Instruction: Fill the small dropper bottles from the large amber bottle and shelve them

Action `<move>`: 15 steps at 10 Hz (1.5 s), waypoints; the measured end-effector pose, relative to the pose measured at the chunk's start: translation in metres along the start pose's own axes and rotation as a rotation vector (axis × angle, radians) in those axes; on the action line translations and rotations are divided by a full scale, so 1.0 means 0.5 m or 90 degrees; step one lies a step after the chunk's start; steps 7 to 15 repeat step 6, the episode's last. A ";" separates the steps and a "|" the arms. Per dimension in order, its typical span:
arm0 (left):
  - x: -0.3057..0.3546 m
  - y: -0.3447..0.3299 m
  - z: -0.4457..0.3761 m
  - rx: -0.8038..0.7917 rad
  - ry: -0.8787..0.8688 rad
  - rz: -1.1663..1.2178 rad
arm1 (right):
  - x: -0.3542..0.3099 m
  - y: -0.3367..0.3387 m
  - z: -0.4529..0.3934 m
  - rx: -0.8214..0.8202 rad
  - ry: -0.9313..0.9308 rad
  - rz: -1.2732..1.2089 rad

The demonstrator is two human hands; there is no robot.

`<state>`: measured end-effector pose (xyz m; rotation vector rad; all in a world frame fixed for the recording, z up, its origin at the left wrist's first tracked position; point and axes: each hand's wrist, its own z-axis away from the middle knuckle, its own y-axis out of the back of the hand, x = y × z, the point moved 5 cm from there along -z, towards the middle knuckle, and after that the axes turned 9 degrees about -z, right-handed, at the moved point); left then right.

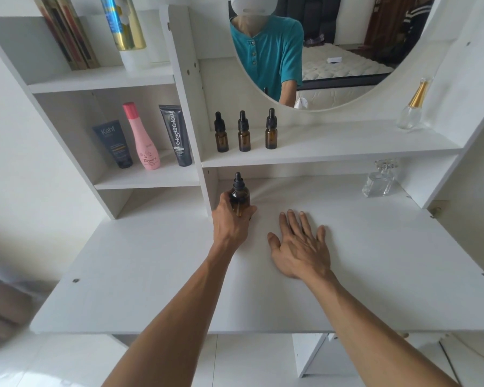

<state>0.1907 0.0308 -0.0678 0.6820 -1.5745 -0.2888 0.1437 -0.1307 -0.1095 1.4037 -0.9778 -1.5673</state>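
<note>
Right hand (301, 247): flat on the white table (151, 275), palm down, fingers straight and slightly spread, holding nothing; just right of centre.
Left hand (231, 219): at 11 o'clock from the right hand, near but apart; fingers and thumb curled round the lower body of the big amber bottle (239, 198).
Big amber bottle: upright with black dropper cap on, at the back of the table beside the shelf divider; whether its base touches the table cannot be told, hidden by the hand.
Square glass bottle (379, 181): clear, with crystal stopper, at 2 o'clock from the right hand, well apart, under the long shelf (347, 150).
Small dropper bottles (243, 135): three, amber, black caps on, upright in a row at the left end of the long shelf, at 12 o'clock above the big bottle; fill level cannot be told.
Gold-necked glass bottle (412, 107): far right end of the same shelf.
Tubes and pink bottle (143, 138): left cubby at 10 o'clock, a dark tube on either side of the pink bottle.
Mirror (333, 46): round, at 12 o'clock, reflecting a person in a teal shirt.
Top-left shelf: books (67, 32) and a blue-and-gold can (123, 23).
</note>
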 end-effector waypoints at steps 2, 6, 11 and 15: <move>0.000 0.001 0.002 -0.009 0.005 0.004 | -0.001 0.001 0.001 0.001 -0.001 0.003; -0.023 0.015 0.029 -0.046 0.023 -0.057 | -0.003 0.004 0.005 -0.006 -0.008 -0.004; -0.023 0.015 0.029 -0.046 0.023 -0.057 | -0.003 0.004 0.005 -0.006 -0.008 -0.004; -0.023 0.015 0.029 -0.046 0.023 -0.057 | -0.003 0.004 0.005 -0.006 -0.008 -0.004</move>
